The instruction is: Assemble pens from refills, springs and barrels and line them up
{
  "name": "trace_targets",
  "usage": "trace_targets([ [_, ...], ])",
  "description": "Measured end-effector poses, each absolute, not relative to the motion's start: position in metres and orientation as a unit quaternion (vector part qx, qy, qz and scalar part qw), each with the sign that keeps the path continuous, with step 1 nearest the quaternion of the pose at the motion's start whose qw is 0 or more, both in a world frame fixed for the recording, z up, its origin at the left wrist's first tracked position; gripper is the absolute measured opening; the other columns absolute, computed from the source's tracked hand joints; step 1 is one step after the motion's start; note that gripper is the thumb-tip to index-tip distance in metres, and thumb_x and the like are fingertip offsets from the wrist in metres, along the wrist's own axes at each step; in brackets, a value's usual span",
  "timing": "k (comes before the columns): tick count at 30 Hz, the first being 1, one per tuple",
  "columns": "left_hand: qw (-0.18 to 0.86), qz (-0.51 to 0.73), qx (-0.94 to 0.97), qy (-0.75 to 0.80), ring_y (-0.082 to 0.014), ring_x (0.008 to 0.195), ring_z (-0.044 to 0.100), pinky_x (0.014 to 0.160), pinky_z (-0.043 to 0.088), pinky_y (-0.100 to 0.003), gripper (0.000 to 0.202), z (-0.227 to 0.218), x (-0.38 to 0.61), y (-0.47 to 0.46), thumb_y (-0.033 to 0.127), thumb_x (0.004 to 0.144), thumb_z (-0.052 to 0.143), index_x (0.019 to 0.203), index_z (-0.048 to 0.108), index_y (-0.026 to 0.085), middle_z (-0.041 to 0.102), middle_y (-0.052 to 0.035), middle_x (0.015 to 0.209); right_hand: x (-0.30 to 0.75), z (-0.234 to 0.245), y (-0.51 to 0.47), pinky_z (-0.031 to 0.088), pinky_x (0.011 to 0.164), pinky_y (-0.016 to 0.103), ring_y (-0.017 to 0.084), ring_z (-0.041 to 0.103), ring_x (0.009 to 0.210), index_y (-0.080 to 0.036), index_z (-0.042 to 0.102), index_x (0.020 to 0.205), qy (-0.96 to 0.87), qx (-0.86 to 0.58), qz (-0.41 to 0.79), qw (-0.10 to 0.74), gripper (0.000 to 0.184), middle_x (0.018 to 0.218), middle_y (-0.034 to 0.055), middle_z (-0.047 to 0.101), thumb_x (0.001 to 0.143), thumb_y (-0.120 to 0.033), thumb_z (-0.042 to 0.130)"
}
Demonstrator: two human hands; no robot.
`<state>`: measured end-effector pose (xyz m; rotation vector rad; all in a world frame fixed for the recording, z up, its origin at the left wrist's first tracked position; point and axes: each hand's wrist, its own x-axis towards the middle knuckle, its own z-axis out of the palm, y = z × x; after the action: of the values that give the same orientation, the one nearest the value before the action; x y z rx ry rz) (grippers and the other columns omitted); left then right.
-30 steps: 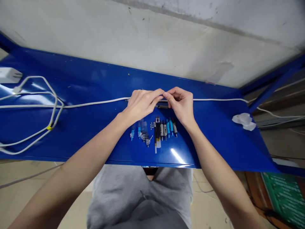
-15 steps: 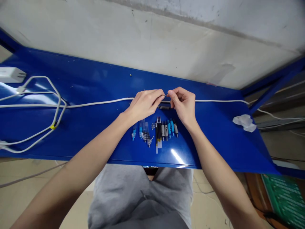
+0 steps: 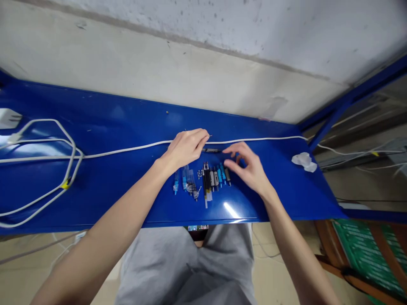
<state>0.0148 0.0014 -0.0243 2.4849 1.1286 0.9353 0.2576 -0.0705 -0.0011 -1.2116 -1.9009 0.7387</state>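
Note:
My left hand (image 3: 187, 147) rests curled on the blue shelf (image 3: 127, 186), fingers pinched on the end of a white cable (image 3: 127, 149) where a thin wire sticks out. My right hand (image 3: 248, 167) hovers open, fingers spread, just right of a row of small connector parts (image 3: 210, 178) in blue, black, grey and clear plastic. A small dark piece (image 3: 212, 150) lies on the shelf between the two hands. A second stretch of white cable (image 3: 263, 139) runs off to the right.
Loops of white cable (image 3: 47, 169) with a yellow tie lie at the left, near a white adapter (image 3: 8, 117). A crumpled white scrap (image 3: 304, 161) sits at the right. A pale wall stands behind the shelf. Green material (image 3: 359, 250) lies on the floor at lower right.
My right hand let go of the cable end, came down toward me and opened over the row of parts. My left hand stayed pinched on the cable. The view tilted slightly.

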Motion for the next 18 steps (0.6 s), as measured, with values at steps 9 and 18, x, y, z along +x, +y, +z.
trace_targets([
  [9,0.109,0.311,0.858,0.394,-0.0202,0.086,0.073,0.072,0.050,-0.031,0.030,-0.026,0.016,0.001,0.027,0.106,0.043,0.103,0.071,0.020,0.077,-0.0054,0.102,0.288,-0.010,-0.100,0.042,0.117,0.060,0.033,0.050,0.143,-0.043,0.028,0.164,-0.777,-0.456,0.370,0.228,0.102,0.154,0.0079,0.055,0.080,-0.054,0.085],
  [18,0.097,0.313,0.862,0.387,-0.0207,0.087,0.073,0.070,0.049,-0.030,0.031,-0.024,0.019,-0.001,0.028,0.106,0.043,0.102,0.072,0.019,0.078,-0.0059,0.101,0.284,-0.008,-0.082,0.056,0.096,0.046,0.029,0.066,0.114,-0.033,0.069,0.130,-0.719,-0.475,0.330,0.387,0.050,0.133,0.0088,0.067,0.087,-0.057,0.078],
])
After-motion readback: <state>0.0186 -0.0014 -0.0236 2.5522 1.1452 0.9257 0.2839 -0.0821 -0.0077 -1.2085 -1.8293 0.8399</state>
